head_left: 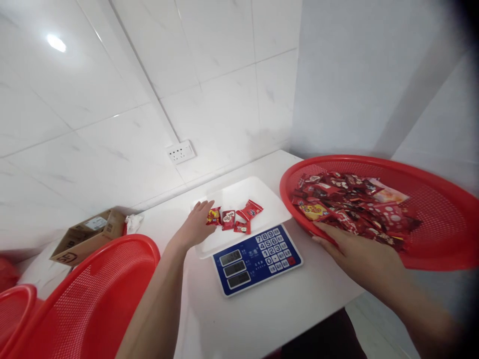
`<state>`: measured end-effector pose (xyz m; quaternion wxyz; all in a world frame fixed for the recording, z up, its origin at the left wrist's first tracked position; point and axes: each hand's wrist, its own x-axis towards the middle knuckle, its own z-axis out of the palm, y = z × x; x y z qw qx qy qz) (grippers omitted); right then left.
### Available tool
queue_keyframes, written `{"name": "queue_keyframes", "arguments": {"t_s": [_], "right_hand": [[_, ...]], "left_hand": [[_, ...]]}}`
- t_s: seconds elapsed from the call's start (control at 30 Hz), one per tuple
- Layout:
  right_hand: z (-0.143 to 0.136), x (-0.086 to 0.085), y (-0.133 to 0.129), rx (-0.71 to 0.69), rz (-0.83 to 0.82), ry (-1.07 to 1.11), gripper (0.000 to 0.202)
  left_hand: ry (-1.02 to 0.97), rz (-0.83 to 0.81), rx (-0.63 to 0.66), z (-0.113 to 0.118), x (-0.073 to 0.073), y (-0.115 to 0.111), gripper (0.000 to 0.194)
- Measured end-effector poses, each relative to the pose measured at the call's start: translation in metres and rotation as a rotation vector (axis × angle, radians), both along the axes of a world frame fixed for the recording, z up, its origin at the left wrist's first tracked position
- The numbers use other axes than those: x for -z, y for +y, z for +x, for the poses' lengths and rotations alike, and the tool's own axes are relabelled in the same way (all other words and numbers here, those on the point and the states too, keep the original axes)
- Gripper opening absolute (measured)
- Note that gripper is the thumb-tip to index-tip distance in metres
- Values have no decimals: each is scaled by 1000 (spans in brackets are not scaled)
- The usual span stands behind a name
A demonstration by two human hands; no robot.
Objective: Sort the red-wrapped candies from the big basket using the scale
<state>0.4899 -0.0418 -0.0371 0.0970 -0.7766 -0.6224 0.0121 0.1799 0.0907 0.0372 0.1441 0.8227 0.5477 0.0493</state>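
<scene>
My left hand (200, 222) is over the left side of the scale's white tray (209, 244). Its fingers and thumb close around a small red-and-yellow snack packet (214, 216), partly hidden by the hand. Beside it on the tray lie a dark red packet (228, 219) and several bright red packets (251, 210). My right hand (337, 242) grips the near rim of a large red plastic basket (441, 219), thumb inside and fingers beneath. Many mostly red wrapped snacks (348, 204) fill the basket's left part.
The scale's blue keypad and display panel (258, 262) faces me on the white table (232, 324). At left are another large red basket (112, 289), part of a smaller one (15, 314) and an open cardboard box (90, 232). A tiled wall with a socket (180, 151) stands behind.
</scene>
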Motion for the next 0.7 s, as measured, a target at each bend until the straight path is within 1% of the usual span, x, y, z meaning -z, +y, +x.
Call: {"name": "queue_keyframes", "arguments": {"t_s": [0.1,0.17,0.33,0.37,0.43,0.53,0.63,0.7], "right_hand": [[-1,-1,0,-10,23,0,51],[-2,-2,-1,-13,21,-6,51],[-3,-6,-1,-15,2,-10,52],[-4,-6,-1,-17,8,-11,52],[-4,-6,-1,-21,18,-16,51],[-4,-5,-1,-22,12,-22,49],[-4,-4,-1,-30,22,-11,48],[-3,-4,-1,-28,19,3,48]], "left_hand": [[17,-67,4,-6,-3,7,73],[21,-96,-3,-10,-2,10,74],[-8,-87,-15,-15,6,16,55],[-19,-80,-28,-15,7,17,54],[-48,-74,-68,-15,8,18,59],[-122,-96,-122,-10,5,19,69],[-198,-155,-98,3,1,17,65],[-213,-192,-71,14,0,14,62]]}}
